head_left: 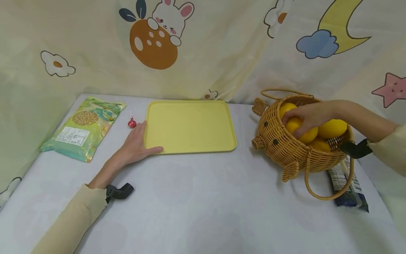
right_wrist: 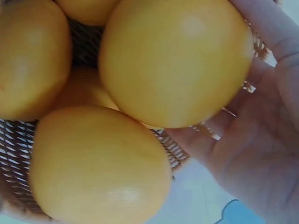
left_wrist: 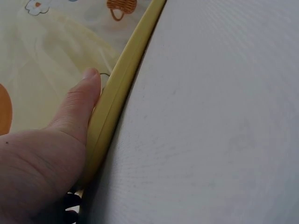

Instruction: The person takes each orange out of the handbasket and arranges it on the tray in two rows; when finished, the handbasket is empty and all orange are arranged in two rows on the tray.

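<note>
A flat yellow tray lies toward the back of the table. My left hand rests at its near left corner, fingers along the left side and thumb stretched along the front edge. In the left wrist view the straight thumb lies against the tray's rim. On the right, my right hand reaches into a wicker basket with an animal face. Its thumb and fingers curve round a yellow-orange fruit. Several similar fruits, one of them larger-looking in front, surround it.
Left of the tray lie a red-wrapped lollipop and a green printed bag. A dark packet sits partly under the basket's near handle. A printed curtain hangs behind the table.
</note>
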`<action>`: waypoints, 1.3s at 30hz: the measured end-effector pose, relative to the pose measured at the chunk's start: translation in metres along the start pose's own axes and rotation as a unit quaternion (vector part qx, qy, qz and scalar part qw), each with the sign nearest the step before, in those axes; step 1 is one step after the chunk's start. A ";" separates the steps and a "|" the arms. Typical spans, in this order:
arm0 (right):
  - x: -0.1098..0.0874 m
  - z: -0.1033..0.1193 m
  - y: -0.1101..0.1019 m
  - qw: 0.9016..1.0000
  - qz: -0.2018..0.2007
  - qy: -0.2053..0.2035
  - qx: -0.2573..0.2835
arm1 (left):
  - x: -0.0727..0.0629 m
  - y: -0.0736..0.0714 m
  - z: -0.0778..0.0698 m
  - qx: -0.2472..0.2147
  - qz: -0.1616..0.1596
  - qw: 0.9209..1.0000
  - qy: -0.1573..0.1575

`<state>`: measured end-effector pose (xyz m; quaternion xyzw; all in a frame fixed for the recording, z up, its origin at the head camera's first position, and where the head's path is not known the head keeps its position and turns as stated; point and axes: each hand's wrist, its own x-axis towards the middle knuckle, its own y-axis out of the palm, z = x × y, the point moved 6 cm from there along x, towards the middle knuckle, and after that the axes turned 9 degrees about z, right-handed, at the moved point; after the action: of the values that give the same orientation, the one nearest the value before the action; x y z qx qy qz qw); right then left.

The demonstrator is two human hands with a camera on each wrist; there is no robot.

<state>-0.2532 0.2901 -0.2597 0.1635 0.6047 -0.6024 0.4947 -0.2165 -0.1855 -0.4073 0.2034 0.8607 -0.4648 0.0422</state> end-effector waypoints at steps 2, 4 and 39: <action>0.000 0.000 -0.002 1.000 0.011 0.010 -0.009 | 0.000 0.001 0.000 -0.001 0.000 1.000 0.000; -0.001 -0.001 -0.003 1.000 0.016 0.019 -0.019 | 0.000 0.002 0.001 -0.001 0.000 1.000 0.001; -0.006 -0.001 -0.009 0.997 -0.022 0.063 -0.035 | -0.003 0.003 0.002 0.028 0.042 0.999 -0.003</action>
<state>-0.2586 0.2917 -0.2500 0.1708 0.6588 -0.5798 0.4478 -0.2131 -0.1864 -0.4097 0.2393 0.8378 -0.4872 0.0585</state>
